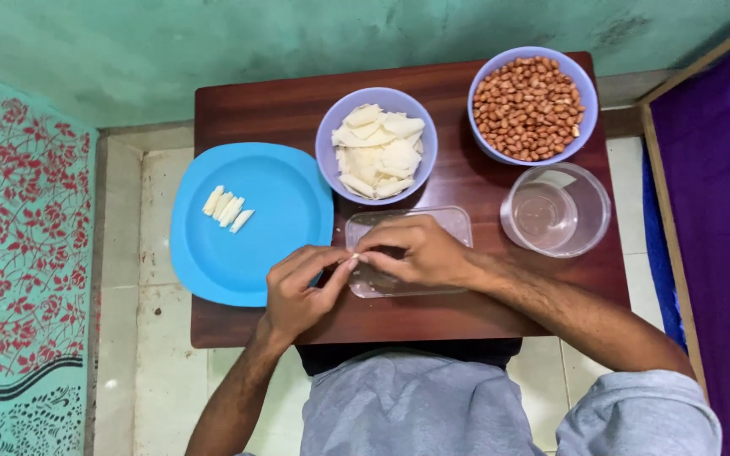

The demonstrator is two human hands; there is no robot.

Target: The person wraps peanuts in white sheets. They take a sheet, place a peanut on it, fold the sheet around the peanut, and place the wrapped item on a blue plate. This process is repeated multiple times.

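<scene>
A small dark-red wooden worktop (289, 97) stands on a pale tiled floor (158, 219). On its left a blue plate (285, 211) overhangs the edge. Beside it, toward the back, sits a lilac bowl (328, 139); a second lilac bowl (479, 80) stands at the far right corner. In front of that one is a clear round tub (597, 198). A clear oblong tray (458, 218) lies near the middle, partly hidden.
</scene>
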